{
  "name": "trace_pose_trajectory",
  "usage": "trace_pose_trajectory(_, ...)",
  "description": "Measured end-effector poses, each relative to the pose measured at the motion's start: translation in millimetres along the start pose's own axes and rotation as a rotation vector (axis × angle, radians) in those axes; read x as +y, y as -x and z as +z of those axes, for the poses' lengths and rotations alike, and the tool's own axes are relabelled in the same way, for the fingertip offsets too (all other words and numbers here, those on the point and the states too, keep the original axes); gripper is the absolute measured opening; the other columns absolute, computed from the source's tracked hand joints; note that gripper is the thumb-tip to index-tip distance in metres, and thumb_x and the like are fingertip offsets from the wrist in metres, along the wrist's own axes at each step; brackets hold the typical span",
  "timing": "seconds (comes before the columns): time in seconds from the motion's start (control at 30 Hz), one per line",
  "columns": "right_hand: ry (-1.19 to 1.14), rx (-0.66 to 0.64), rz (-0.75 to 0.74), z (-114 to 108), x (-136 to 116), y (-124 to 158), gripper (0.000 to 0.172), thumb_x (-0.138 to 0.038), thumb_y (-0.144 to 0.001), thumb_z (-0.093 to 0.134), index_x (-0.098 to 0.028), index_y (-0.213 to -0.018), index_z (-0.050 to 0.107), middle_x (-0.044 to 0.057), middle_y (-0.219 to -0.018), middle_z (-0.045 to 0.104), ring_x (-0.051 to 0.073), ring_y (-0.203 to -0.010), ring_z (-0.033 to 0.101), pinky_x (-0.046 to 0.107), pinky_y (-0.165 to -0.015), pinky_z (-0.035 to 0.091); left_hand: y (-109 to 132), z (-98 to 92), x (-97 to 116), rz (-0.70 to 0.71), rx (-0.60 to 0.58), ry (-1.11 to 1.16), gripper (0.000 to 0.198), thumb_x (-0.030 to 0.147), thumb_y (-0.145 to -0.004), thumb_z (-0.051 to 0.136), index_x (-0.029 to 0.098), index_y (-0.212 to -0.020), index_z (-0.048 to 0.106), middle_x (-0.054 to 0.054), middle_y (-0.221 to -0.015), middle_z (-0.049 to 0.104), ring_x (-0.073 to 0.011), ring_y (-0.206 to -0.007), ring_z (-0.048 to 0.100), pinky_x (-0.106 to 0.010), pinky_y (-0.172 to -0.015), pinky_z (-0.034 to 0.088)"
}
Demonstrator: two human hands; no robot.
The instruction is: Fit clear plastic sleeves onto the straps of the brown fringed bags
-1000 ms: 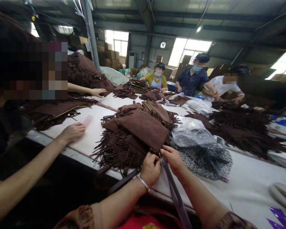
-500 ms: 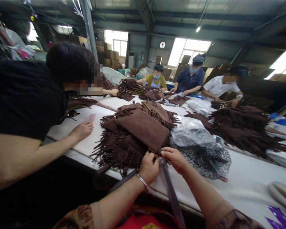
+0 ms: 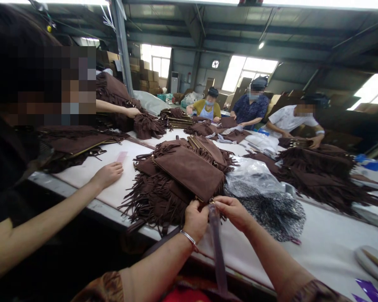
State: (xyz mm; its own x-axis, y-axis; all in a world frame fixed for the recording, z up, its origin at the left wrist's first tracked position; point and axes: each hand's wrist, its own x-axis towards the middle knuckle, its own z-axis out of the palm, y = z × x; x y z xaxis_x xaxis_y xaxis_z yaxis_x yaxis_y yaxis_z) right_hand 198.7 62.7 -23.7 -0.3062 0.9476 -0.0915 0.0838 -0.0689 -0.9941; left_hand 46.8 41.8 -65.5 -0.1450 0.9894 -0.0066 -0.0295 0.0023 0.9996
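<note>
A flat brown fringed bag (image 3: 189,167) with a zipper along its edge lies on top of a pile of similar fringed bags (image 3: 157,197). My left hand (image 3: 197,219) pinches the bag's near corner, thumb and fingers pressed together. Close beside it, the fingers of my right hand (image 3: 232,211) are closed on the metal-ended top of a strap (image 3: 217,247). That strap looks wrapped in clear film and hangs down over the table's edge between my forearms. A small gold-coloured metal piece shows at the corner, but its exact fastening is hard to make out.
Right of the pile lie a clear plastic bag (image 3: 252,174) and black-and-white speckled material (image 3: 267,214). At the left a co-worker's hand (image 3: 108,174) rests on the white table (image 3: 330,239). More fringed bags (image 3: 318,172) are stacked to the right; several co-workers work opposite.
The co-worker at the left has shifted left and nearer, their far hand now on a brown fringed bag further left. The strap hangs straighter; my hands have barely moved.
</note>
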Motion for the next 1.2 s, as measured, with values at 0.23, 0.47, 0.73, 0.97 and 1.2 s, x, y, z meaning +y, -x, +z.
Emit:
trace_pose_trajectory(0.23,0.124,0.289,-0.051,11,4,-6,0.030,-0.045,-0.070,0.072,-0.015,-0.075,0.069,0.001,-0.064,0.064,0.015,-0.059,0.056,0.027,-0.058,0.046,-1,-1.5,5,-0.096,0.022,0.092,0.021,0.034,-0.071,0.069,0.014,-0.078,0.067,-0.003,-0.070,0.066,-0.0137,-0.061,0.058,-0.023,-0.056,0.046)
trace_pose_trajectory(0.47,0.183,0.405,-0.121,24,0,-12,0.025,-0.042,-0.073,0.070,-0.017,-0.072,0.066,-0.001,-0.062,0.061,0.014,-0.059,0.053,0.026,-0.058,0.043,16,1.2,16,-0.199,-0.071,0.438,0.028,0.037,-0.075,0.067,0.015,-0.092,0.062,-0.008,-0.093,0.068,-0.0177,-0.081,0.064,-0.027,-0.067,0.053)
trace_pose_trajectory(0.73,0.019,0.537,-0.088,33,7,-14,0.033,-0.048,-0.070,0.071,-0.018,-0.079,0.065,0.000,-0.064,0.060,0.015,-0.058,0.053,0.028,-0.055,0.044,62,5.6,9,-0.550,-0.360,0.571,0.042,0.050,-0.070,0.069,0.016,-0.089,0.052,0.001,-0.069,0.060,-0.0088,-0.048,0.054,-0.023,-0.049,0.044)
trace_pose_trajectory(0.97,-0.257,0.281,0.122,27,9,22,0.042,-0.055,-0.073,0.068,-0.018,-0.091,0.062,0.006,-0.084,0.068,0.017,-0.069,0.065,0.028,-0.060,0.050,70,-1.8,4,-0.468,-0.335,0.316,0.025,0.042,-0.079,0.057,0.020,-0.082,0.047,0.006,-0.059,0.051,-0.0079,-0.041,0.043,-0.022,-0.041,0.040)
trace_pose_trajectory(1.2,-0.243,0.390,0.207,59,13,13,0.036,-0.050,-0.068,0.069,-0.017,-0.079,0.058,0.004,-0.064,0.067,0.017,-0.053,0.062,0.028,-0.051,0.050,69,0.8,2,-0.216,-0.300,0.083,0.022,0.038,-0.085,0.050,0.018,-0.091,0.057,0.003,-0.064,0.051,-0.0116,-0.055,0.045,-0.024,-0.053,0.038)
